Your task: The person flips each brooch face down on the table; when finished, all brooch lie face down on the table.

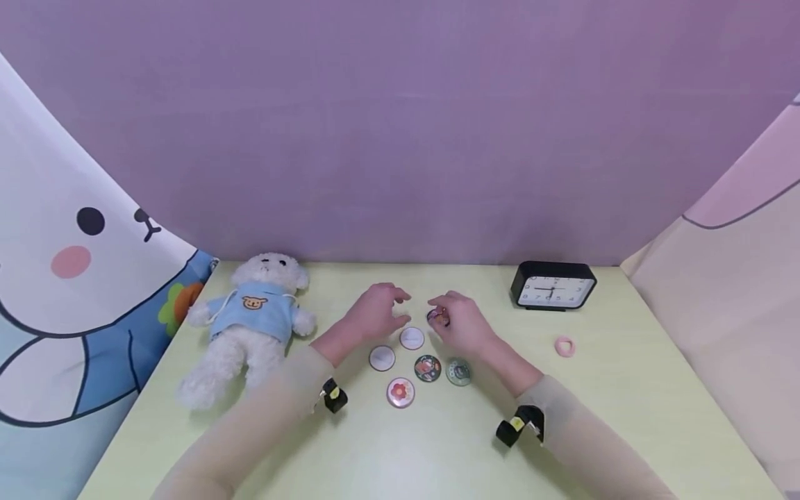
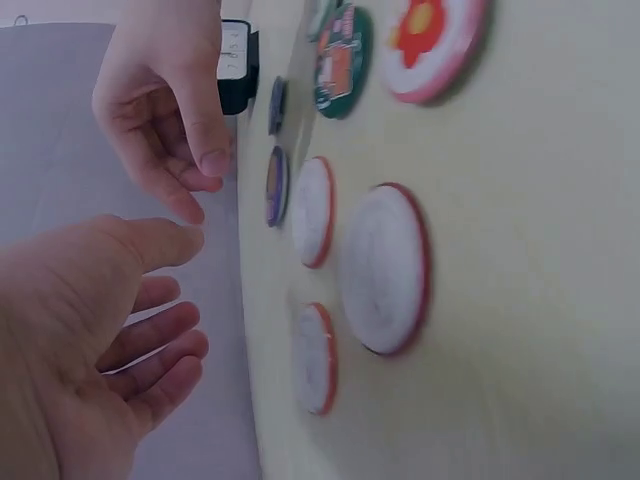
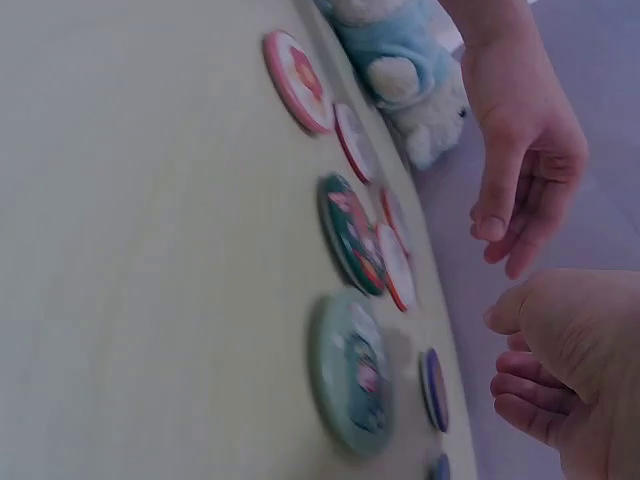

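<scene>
Several round badges lie on the table between and below the two hands. My left hand (image 1: 377, 312) hovers over the far side of the group, fingers loosely bent and holding nothing. Opposite it my right hand (image 1: 465, 323) hangs above the table, also with nothing in its grasp. A purple-edged badge (image 3: 434, 390) lies beneath the right hand, partly covered by it in the head view. Near the left hand are white-faced badges with red rims (image 2: 385, 270). Closer in lie a flower badge (image 1: 401, 393), a dark green badge (image 1: 428, 369) and a pale green badge (image 1: 459, 372).
A white plush toy in a blue top (image 1: 256, 312) lies at the left of the table (image 1: 387, 458). At the back right stands a black clock (image 1: 553, 285), with a pink ring-shaped band (image 1: 565, 346) in front of it. A purple backdrop (image 1: 400, 139) rises behind.
</scene>
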Demonstrator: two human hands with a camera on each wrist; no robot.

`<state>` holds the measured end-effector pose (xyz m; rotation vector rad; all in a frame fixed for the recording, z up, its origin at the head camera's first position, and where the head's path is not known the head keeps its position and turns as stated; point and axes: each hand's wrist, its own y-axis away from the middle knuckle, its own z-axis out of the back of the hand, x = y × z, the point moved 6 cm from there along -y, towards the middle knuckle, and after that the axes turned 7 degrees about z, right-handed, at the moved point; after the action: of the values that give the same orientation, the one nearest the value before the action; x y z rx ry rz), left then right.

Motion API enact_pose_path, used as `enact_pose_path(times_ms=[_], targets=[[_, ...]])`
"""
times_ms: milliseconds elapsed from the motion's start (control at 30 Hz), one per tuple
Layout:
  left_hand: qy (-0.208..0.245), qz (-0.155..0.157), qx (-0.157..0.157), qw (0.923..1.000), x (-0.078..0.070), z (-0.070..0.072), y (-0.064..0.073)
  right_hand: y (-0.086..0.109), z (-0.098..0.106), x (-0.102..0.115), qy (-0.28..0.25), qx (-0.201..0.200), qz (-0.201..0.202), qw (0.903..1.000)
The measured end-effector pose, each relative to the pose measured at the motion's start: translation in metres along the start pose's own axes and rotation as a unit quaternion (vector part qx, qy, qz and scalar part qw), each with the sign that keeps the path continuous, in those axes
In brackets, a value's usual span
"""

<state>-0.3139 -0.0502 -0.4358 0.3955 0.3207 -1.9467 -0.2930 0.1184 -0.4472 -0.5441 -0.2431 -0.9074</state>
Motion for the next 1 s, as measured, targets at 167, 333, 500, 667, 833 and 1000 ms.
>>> enact_pose_path(times_ms=[167, 333, 500, 667, 833, 1000], targets=[[0.021, 0.000, 0.013, 0.9997, -0.011, -0.016, -0.015, 0.000, 0.009, -0.019, 0.030, 0.049, -0.022, 0.9981], [0.014, 0.007, 0.032, 0.9993, -0.020, -0.038, -0.024, 0.001, 0.001, -0.029, 0.047, 0.090, -0.001, 0.9948], [-0.006, 0.007, 0.032, 0.9994, -0.023, -0.047, -0.028, 0.003, -0.006, -0.030, 0.045, 0.081, 0.000, 0.9957], [0.025, 0.009, 0.029, 0.9992, -0.025, -0.047, -0.029, 0.003, -0.006, -0.030, 0.011, 0.045, 0.007, 0.9989], [0.081, 0.015, -0.001, 0.9966, -0.021, -0.042, -0.026, 0.008, -0.002, -0.034, -0.028, 0.013, -0.017, 0.9994], [0.125, -0.004, -0.034, 0.9915, -0.019, -0.029, -0.019, 0.010, 0.006, -0.038, -0.087, -0.017, -0.049, 0.9948]])
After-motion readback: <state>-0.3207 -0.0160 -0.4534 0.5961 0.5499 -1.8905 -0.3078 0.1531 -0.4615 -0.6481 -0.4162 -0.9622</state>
